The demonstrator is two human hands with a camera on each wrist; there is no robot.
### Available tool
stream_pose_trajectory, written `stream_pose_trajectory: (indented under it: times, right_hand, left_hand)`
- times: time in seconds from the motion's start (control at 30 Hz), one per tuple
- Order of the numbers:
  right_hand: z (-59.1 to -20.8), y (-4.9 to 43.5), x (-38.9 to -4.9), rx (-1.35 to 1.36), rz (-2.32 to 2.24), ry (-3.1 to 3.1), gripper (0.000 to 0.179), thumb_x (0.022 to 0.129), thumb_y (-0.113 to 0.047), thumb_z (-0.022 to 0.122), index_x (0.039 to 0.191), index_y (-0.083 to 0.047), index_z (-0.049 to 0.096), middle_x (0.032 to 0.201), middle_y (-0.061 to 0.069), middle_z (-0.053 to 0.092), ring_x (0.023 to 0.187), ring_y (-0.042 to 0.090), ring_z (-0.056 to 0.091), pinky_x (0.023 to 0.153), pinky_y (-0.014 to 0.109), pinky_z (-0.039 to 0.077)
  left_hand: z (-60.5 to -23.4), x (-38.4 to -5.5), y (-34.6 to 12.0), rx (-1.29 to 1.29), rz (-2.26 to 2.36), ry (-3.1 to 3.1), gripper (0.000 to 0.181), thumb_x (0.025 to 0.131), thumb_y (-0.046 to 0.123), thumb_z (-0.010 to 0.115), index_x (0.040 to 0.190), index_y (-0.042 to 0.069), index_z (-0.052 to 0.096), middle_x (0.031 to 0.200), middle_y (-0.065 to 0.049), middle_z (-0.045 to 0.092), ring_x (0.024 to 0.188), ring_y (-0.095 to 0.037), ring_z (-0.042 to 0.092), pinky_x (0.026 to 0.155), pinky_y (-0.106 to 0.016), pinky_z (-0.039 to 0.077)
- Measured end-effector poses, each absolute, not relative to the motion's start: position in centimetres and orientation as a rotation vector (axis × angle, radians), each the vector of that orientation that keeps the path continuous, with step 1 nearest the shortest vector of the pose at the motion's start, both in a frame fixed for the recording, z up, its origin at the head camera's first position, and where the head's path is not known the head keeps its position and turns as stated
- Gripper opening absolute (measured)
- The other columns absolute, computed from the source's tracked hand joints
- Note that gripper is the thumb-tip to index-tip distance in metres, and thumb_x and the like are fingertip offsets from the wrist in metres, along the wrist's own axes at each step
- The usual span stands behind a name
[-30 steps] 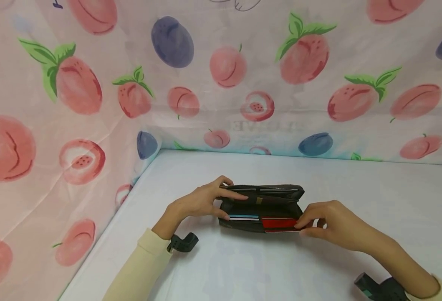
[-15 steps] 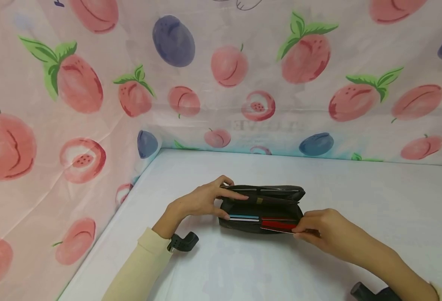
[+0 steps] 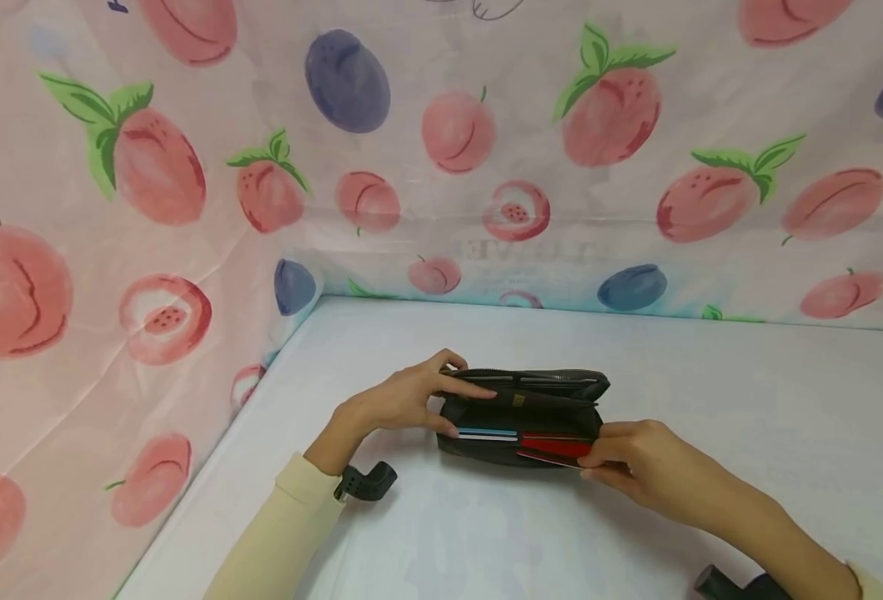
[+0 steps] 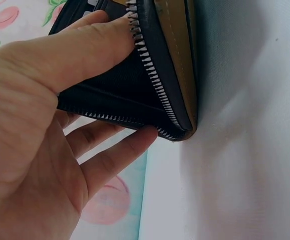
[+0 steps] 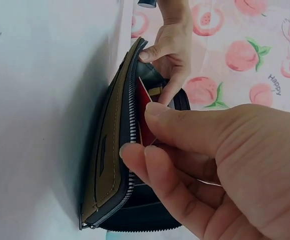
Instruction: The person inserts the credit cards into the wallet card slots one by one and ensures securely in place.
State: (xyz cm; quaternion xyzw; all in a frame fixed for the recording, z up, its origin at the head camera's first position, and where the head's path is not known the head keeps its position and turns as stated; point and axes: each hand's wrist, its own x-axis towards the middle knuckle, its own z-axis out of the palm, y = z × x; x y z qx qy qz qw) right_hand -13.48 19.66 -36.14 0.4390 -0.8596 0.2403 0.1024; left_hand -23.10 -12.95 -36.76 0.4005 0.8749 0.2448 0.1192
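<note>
A dark zip-around wallet (image 3: 486, 452) stands unzipped on the white surface, its mouth spread and its brown outer side showing in the right wrist view. My left hand (image 3: 403, 398) holds its left end, thumb on the near zipped edge and a finger across the inner divider. My right hand (image 3: 654, 467) pinches a red card (image 3: 554, 449) between thumb and fingers at the wallet's right front slot. The card sits slightly tilted, its lower part hidden in the right wrist view by the wallet wall. Left of it, blue-and-white card edges (image 3: 486, 434) show in another slot.
A white cloth-covered table (image 3: 426, 533) lies under the wallet. Fruit-printed curtains (image 3: 456, 200) rise along its back and left sides. Each wrist wears a black camera, the left one (image 3: 368, 482) just above the table.
My right hand has moved left and a little toward me, and the red card has shifted left and tilted with it. My left hand and the wallet have stayed nearly still.
</note>
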Motion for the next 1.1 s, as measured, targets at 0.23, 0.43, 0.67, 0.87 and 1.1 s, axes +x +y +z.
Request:
stream_pose_trajectory:
  times: [0.23,0.43,0.67,0.87,1.1]
  right_hand:
    - [-36.3,19.5,-13.5,1.312,0.752,-2.492,0.024,0.067,0.001,0.083,0.083,-0.015,0.075,0.081,-0.014,0.060,0.067,-0.002,0.052,0.057,0.011,0.043]
    - [-36.4,19.9,-13.8,1.374,0.836,-2.466,0.028,0.068,0.005,0.081,0.087,-0.015,0.076,0.084,-0.012,0.062,0.069,-0.002,0.055,0.057,0.010,0.043]
    - [-36.3,20.2,-13.9,1.417,0.904,-2.498,0.030,0.071,0.005,0.080,0.091,-0.018,0.075,0.088,-0.012,0.065,0.073,0.000,0.057,0.059,0.012,0.045]
    - [-36.0,19.9,-13.5,1.422,0.855,-2.533,0.026,0.072,0.002,0.080,0.089,-0.018,0.074,0.088,-0.012,0.064,0.074,0.000,0.057,0.060,0.011,0.044]
    - [-35.5,19.2,-12.6,1.384,0.569,-2.474,0.028,0.063,0.005,0.082,0.079,-0.015,0.070,0.078,-0.010,0.059,0.064,-0.002,0.051,0.055,0.010,0.041]
  left_hand:
    - [-36.7,-23.1,-13.0,1.198,0.721,2.547,0.064,0.078,0.025,0.081,0.133,0.043,0.054,0.136,0.002,0.035,0.106,-0.018,0.054,0.086,-0.038,0.046]
    - [-36.8,-23.2,-13.0,1.213,0.727,2.542,0.064,0.078,0.023,0.080,0.134,0.042,0.055,0.136,0.003,0.035,0.107,-0.017,0.054,0.087,-0.037,0.047]
    - [-36.8,-23.2,-13.0,1.232,0.707,2.548,0.064,0.078,0.024,0.080,0.134,0.041,0.055,0.135,0.002,0.036,0.105,-0.016,0.053,0.084,-0.036,0.047]
    - [-36.6,-23.2,-13.0,1.221,0.677,2.560,0.067,0.077,0.027,0.080,0.136,0.043,0.052,0.135,0.003,0.036,0.101,-0.014,0.053,0.078,-0.029,0.046]
    - [-36.6,-23.1,-13.1,1.214,0.662,2.565,0.066,0.077,0.029,0.080,0.135,0.044,0.052,0.135,0.003,0.036,0.099,-0.013,0.053,0.075,-0.026,0.045]
